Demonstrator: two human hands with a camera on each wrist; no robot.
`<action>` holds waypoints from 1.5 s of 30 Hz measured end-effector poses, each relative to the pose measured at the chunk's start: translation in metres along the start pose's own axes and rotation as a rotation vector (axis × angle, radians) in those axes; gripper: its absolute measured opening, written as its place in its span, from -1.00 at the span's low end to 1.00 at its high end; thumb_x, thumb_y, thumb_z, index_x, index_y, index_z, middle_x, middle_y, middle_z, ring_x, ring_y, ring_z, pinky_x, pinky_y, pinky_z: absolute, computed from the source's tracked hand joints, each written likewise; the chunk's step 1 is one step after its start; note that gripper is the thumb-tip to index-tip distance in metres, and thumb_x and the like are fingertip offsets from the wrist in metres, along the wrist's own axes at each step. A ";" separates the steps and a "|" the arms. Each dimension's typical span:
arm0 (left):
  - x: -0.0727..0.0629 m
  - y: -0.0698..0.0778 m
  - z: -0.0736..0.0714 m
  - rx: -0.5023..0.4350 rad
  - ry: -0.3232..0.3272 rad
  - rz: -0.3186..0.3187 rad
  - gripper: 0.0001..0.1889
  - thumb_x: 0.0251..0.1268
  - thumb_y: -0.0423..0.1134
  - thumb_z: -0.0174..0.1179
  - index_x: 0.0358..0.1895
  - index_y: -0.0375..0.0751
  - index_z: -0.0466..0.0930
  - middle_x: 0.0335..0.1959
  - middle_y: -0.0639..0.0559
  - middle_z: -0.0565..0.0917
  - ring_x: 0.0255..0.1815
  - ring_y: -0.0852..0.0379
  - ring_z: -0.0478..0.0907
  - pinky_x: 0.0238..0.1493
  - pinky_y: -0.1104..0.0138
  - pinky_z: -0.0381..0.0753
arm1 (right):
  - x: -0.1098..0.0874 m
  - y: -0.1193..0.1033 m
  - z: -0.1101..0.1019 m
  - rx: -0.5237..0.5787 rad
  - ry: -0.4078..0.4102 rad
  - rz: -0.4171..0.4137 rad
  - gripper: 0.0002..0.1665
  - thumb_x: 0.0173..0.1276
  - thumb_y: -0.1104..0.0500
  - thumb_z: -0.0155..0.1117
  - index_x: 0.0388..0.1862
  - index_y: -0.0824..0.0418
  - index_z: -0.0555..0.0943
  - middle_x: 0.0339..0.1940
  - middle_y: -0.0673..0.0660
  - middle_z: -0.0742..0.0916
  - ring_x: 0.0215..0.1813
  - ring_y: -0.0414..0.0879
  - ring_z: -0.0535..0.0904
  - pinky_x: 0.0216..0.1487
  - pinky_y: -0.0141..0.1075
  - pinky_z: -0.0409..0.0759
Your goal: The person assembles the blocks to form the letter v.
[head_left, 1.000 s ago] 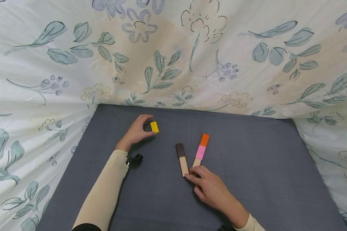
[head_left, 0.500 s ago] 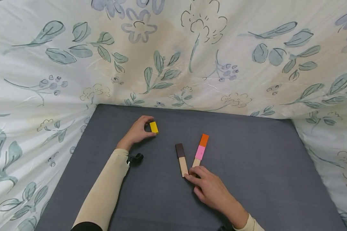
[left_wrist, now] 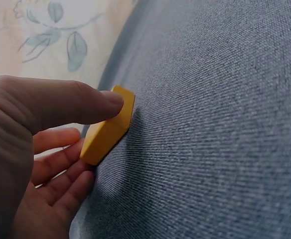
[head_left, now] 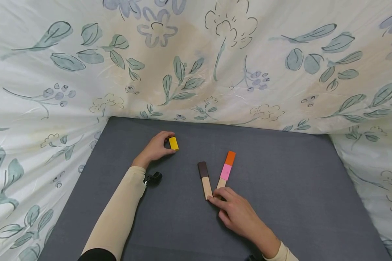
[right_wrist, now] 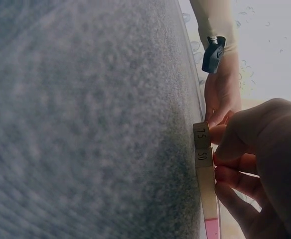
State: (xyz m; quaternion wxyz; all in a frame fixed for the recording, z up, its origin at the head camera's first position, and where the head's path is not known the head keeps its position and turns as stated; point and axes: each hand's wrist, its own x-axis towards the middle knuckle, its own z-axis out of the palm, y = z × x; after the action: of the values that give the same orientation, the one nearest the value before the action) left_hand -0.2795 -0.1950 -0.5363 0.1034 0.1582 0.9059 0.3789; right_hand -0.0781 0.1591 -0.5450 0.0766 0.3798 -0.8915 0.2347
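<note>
My left hand (head_left: 153, 148) pinches a small yellow block (head_left: 174, 143) at the table's far left. In the left wrist view, the thumb lies over one face of the yellow block (left_wrist: 105, 129), and the fingers reach behind it, low over the cloth. My right hand (head_left: 241, 214) rests its fingertips on the near ends of two narrow rows of blocks set in a V. One row joins a dark brown block (head_left: 203, 169) to a plain wooden block (head_left: 207, 188). The other runs orange (head_left: 230, 158), pink (head_left: 226, 172), then plain wood (head_left: 221, 183), partly hidden by the fingers.
Dark grey cloth (head_left: 290, 181) covers the table. A pale floral curtain (head_left: 189, 47) hangs behind it and along both sides. End faces marked 75 (right_wrist: 201, 135) and 50 (right_wrist: 203, 156) show in the right wrist view. A black device (head_left: 152, 179) sits at the left wrist.
The left index fingertip has drawn in against the yellow block, which has barely shifted. The right hand and both rows of blocks hold their places.
</note>
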 end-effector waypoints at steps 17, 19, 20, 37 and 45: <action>0.007 0.002 -0.006 0.131 -0.057 -0.014 -0.25 0.36 -0.26 0.52 0.54 -0.41 0.45 0.41 -0.32 0.49 0.35 -0.26 0.50 0.45 -0.09 0.46 | 0.001 0.001 0.000 0.001 -0.006 -0.001 -0.36 0.20 0.40 0.38 0.29 0.12 0.80 0.17 0.02 0.67 0.25 -0.10 0.56 0.01 -0.14 0.71; 0.008 0.002 -0.006 0.131 -0.059 -0.014 -0.26 0.36 -0.26 0.52 0.54 -0.41 0.46 0.40 -0.32 0.50 0.34 -0.26 0.50 0.43 -0.09 0.47 | 0.001 0.001 0.000 0.003 -0.002 -0.003 -0.36 0.19 0.40 0.38 0.29 0.12 0.80 0.17 0.02 0.67 0.25 -0.10 0.56 0.02 -0.14 0.71; 0.008 0.002 -0.006 0.132 -0.060 -0.013 -0.27 0.36 -0.26 0.52 0.53 -0.41 0.47 0.40 -0.31 0.50 0.33 -0.26 0.51 0.43 -0.09 0.47 | 0.001 0.002 0.000 0.003 0.001 -0.004 -0.36 0.19 0.40 0.38 0.29 0.12 0.80 0.17 0.02 0.67 0.25 -0.10 0.56 0.02 -0.15 0.71; 0.006 0.012 -0.005 0.086 -0.060 0.009 -0.30 0.35 -0.22 0.55 0.49 -0.36 0.53 0.35 -0.25 0.54 0.32 -0.23 0.52 0.42 -0.06 0.50 | 0.000 0.002 0.001 0.004 0.011 0.002 -0.34 0.16 0.41 0.37 0.28 0.11 0.81 0.15 0.00 0.68 0.22 -0.12 0.57 -0.02 -0.16 0.70; 0.005 0.022 -0.003 0.084 -0.049 0.025 -0.31 0.35 -0.23 0.56 0.48 -0.35 0.54 0.34 -0.23 0.55 0.31 -0.22 0.53 0.40 -0.06 0.51 | 0.000 0.001 0.001 0.007 0.013 0.000 -0.35 0.17 0.41 0.37 0.28 0.12 0.81 0.15 0.02 0.68 0.23 -0.11 0.57 0.01 -0.15 0.71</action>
State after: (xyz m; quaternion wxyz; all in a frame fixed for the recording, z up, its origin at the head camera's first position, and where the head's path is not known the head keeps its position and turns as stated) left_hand -0.2805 -0.1805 -0.5190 0.1141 0.1830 0.9162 0.3376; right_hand -0.0792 0.1594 -0.5463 0.0809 0.3784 -0.8902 0.2404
